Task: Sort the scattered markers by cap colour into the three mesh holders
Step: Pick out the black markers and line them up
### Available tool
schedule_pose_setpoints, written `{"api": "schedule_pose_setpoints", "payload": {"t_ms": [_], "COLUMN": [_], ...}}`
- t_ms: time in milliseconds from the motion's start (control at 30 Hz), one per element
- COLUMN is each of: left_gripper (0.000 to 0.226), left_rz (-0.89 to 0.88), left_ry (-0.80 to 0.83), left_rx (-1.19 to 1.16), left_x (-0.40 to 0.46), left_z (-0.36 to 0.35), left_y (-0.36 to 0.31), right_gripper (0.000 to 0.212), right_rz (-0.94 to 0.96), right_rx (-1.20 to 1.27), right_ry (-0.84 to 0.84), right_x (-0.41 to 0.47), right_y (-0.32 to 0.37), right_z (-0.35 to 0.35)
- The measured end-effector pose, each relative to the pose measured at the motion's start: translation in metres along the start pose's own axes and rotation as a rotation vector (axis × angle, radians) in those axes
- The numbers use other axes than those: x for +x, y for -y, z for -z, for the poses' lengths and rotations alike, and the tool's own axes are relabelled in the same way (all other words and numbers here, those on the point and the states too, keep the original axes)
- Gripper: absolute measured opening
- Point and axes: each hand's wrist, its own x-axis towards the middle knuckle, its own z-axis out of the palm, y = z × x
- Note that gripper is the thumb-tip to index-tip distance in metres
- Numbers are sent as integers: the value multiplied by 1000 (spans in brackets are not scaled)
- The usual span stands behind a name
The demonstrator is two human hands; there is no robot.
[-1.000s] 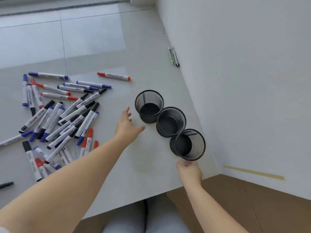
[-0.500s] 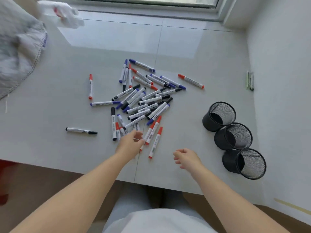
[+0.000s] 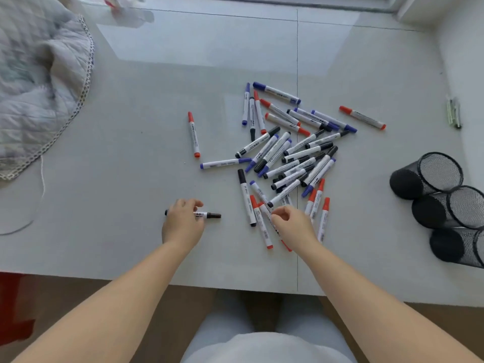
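Left hand [image 3: 183,225] is down on the desk [image 3: 110,179] near its front edge, fingers curled over a lone black-capped marker [image 3: 209,215] that lies flat, well apart from the main pile; the grip is pinching its barrel, cap poking out to the right. Right hand [image 3: 293,226] sits at the near end of the marker pile [image 3: 288,155], fingers curled in over the red-capped markers [image 3: 262,224] lying there. Thumb and fingertips are drawn together, but whether they actually clamp a marker I cannot tell.

The pile itself sprawls across the middle of the desk: blue, black and red caps all mixed, many overlapping. A few strays sit outside it: one red marker [image 3: 193,134] alone to the left, a blue one [image 3: 225,163] just beside the pile, another red one [image 3: 362,117] off toward the back right.

The three mesh holders [image 3: 432,176] stand in a touching row along the right edge of the desk, black, and no markers show inside them.

A quilted grey cloth [image 3: 39,82] covers the back left corner. A small greenish object [image 3: 454,113] lies near the right edge, behind the holders.
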Motion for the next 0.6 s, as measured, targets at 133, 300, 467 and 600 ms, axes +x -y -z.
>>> {"api": "schedule_pose_setpoints", "payload": {"t_ms": [133,300,467,600], "left_gripper": [34,20,18,12], "left_rz": [-95,-171,-194,-158], "left_ry": [31,45,100,198], "left_rx": [199,243,214,4], "left_x": [25,41,53,58], "left_z": [4,0,-3,2], "left_y": [20,32,36,31], "right_gripper": [20,24,24,15], "right_rz": [65,178,123,34], "right_rx": [-127,-442,-640,-513], "right_ry": [-78,-137,-91,-71], "right_x": [17,42,61,60], "right_y": [25,44,57,61], "right_z": [-28,-62,-83,-79]}}
